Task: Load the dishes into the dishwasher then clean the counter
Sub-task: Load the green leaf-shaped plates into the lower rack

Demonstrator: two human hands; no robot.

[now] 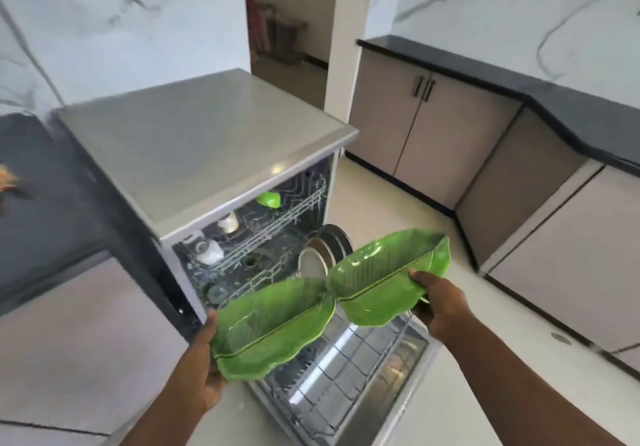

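My left hand [202, 369] grips a green leaf-shaped plate [273, 328] by its near left end. A second green leaf plate [388, 276] is held at its right end by my right hand [438, 302]. Both plates hover, tips nearly touching, above the pulled-out lower rack [332, 383] of the open grey dishwasher [194, 140]. Round plates [322, 255] stand upright in that rack. The upper rack [277, 224] holds white cups [209, 250] and a small green bowl [269, 199].
The dishwasher door [408, 359] lies open across the pale floor. A dark countertop [540, 92] over beige cabinets [426, 134] runs along the right. Another dark counter [41, 175] lies to the left. A doorway [287, 23] opens behind.
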